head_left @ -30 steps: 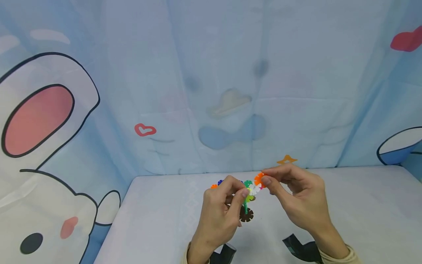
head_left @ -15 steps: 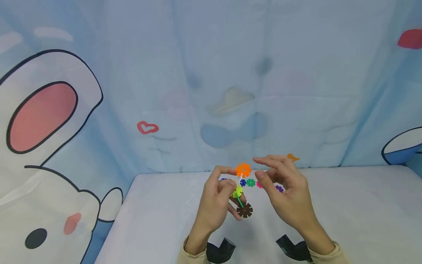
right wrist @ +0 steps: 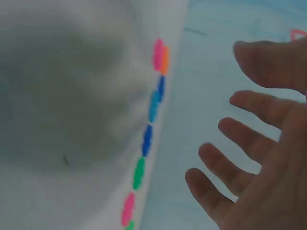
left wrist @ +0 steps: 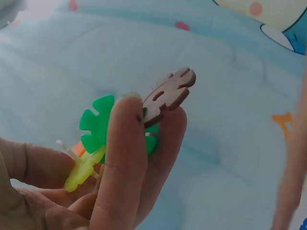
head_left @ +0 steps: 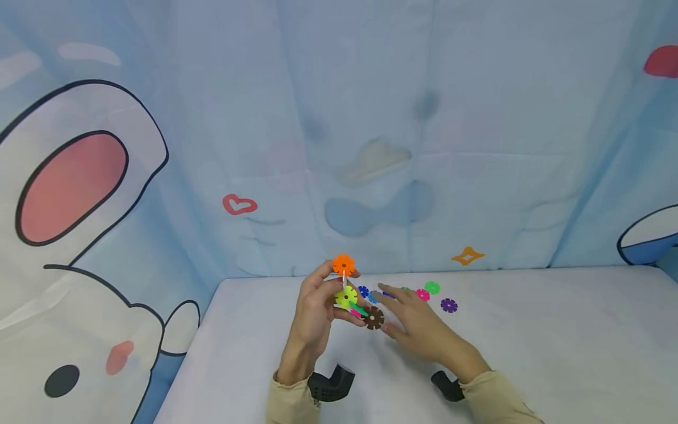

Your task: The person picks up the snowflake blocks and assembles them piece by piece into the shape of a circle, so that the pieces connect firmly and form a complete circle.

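Observation:
My left hand [head_left: 311,315] holds a joined string of plastic snowflake discs, raised over the table. From the top it runs through an orange disc [head_left: 344,265], a white disc seen edge-on, a yellow disc [head_left: 346,297], a green disc [left wrist: 96,125] and a brown disc [head_left: 374,318]. In the left wrist view, the thumb presses by the yellow disc, and fingers cover part of the green and brown ones. My right hand [head_left: 424,327] has its fingers spread just right of the brown disc. Nothing is in its grasp in the right wrist view [right wrist: 268,148].
Several loose snowflake discs lie in a row near the table's back edge, among them a blue disc [head_left: 363,291], a pink disc [head_left: 422,295], a light green disc [head_left: 432,287] and a purple disc [head_left: 449,305]. Behind the white table [head_left: 556,341] hangs a printed blue curtain [head_left: 477,206].
The right hand has released the orange disc and moved down, its fingers spreading. The left hand has shifted left with the joined discs, uncovering more loose discs behind.

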